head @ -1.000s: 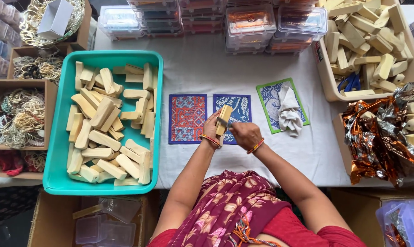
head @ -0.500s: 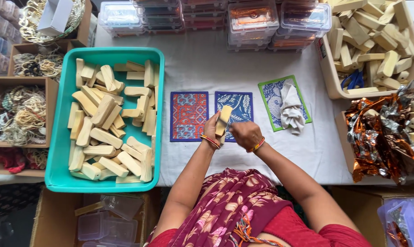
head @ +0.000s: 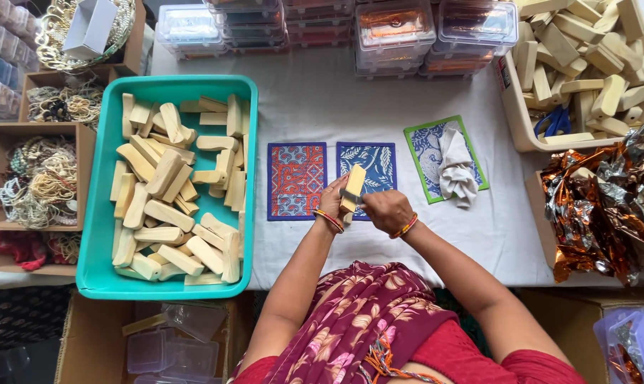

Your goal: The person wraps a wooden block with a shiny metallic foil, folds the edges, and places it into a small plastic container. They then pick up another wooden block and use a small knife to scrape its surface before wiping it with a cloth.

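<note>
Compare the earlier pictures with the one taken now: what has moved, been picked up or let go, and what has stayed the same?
Little has changed. The left hand still holds the pale wooden block upright over the blue patterned mat, and the right hand stays against it with a small dark tool, shifting only slightly. Nothing was picked up or let go. The teal tray of blocks, red mat and white cloth are unmoved.

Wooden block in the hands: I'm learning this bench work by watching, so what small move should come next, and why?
Probably draw the small dark tool along the wooden block. The left hand holds the block upright over the blue patterned mat, and the right hand presses the tool across its face. What the tool is cannot be told.
</note>
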